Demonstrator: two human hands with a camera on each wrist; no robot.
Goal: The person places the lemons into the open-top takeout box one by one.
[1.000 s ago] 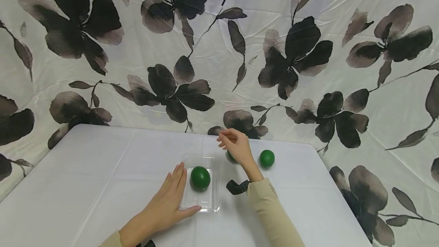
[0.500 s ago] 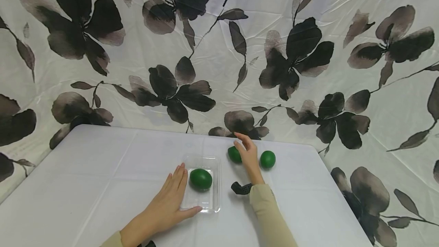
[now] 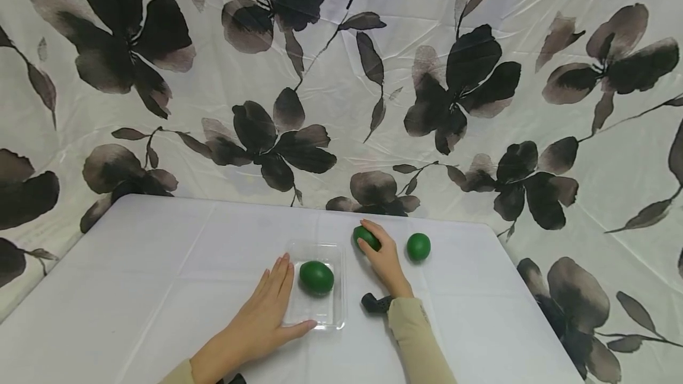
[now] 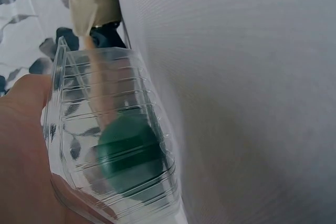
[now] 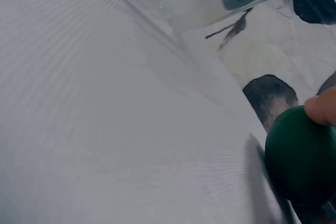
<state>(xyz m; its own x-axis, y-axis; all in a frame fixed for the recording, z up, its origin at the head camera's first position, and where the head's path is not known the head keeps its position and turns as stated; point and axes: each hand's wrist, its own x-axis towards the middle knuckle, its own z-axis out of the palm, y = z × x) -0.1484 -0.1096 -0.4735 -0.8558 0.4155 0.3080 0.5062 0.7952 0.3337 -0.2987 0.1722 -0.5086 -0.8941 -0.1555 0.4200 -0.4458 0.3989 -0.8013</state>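
In the head view, a clear plastic box (image 3: 315,314) stands on the white table with one green lime (image 3: 316,278) inside. My left hand (image 3: 258,316) lies along the box's left side and near corner, its fingers straight and thumb spread. Through the box wall, the left wrist view shows that same lime (image 4: 131,153). Farther back, my right hand (image 3: 386,258) holds a second lime (image 3: 361,234) between thumb and fingers, on or just above the table. A fingertip touches this lime (image 5: 299,156) in the right wrist view. A third lime (image 3: 418,248) sits to the right of that hand.
The white-clothed table (image 3: 160,265) ends at a back edge just behind the limes. A floral cloth (image 3: 341,76) hangs beyond it. A black wrist device (image 3: 375,303) sits at my right wrist.
My right hand has moved from above the back lime to beside it and now grips it. The lime in the box has rolled slightly. My left hand has stayed in place.
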